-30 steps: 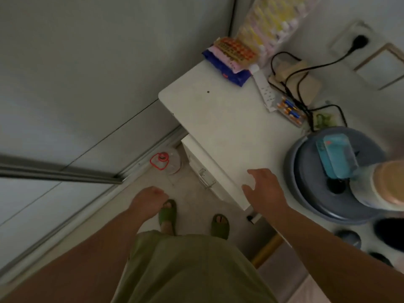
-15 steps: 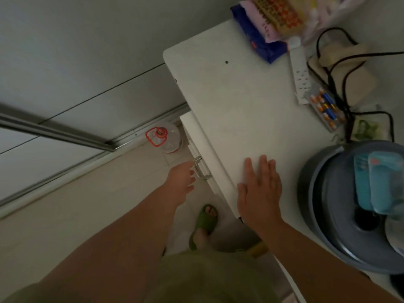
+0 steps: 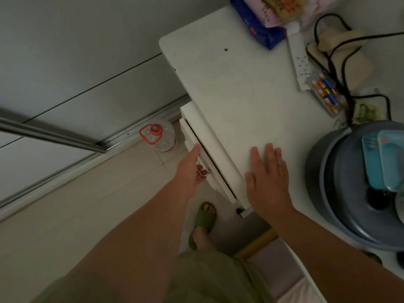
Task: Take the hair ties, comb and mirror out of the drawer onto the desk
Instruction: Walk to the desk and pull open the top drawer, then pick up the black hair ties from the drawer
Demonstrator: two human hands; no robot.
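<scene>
A white desk (image 3: 229, 88) runs from the upper middle to the lower right. Under its front edge sits a white drawer (image 3: 192, 136), pulled out only by a narrow dark gap. My left hand (image 3: 190, 169) is curled around the drawer's small metal handle (image 3: 202, 171). My right hand (image 3: 267, 180) lies flat on the desk top near the front edge, fingers spread, holding nothing. The drawer's inside is hidden, so no hair ties, comb or mirror show.
A grey basin (image 3: 349, 193) with teal items stands on the desk at right. A power strip (image 3: 298, 60), batteries (image 3: 328, 92), black cables and snack packs (image 3: 269, 20) crowd the far edge. A clear bottle with a red cap (image 3: 161, 136) stands on the floor beside the desk.
My left hand rose from beside my leg to the drawer front and closed on its handle; a dark gap has opened at the drawer. My right hand settled flat on the desk.
</scene>
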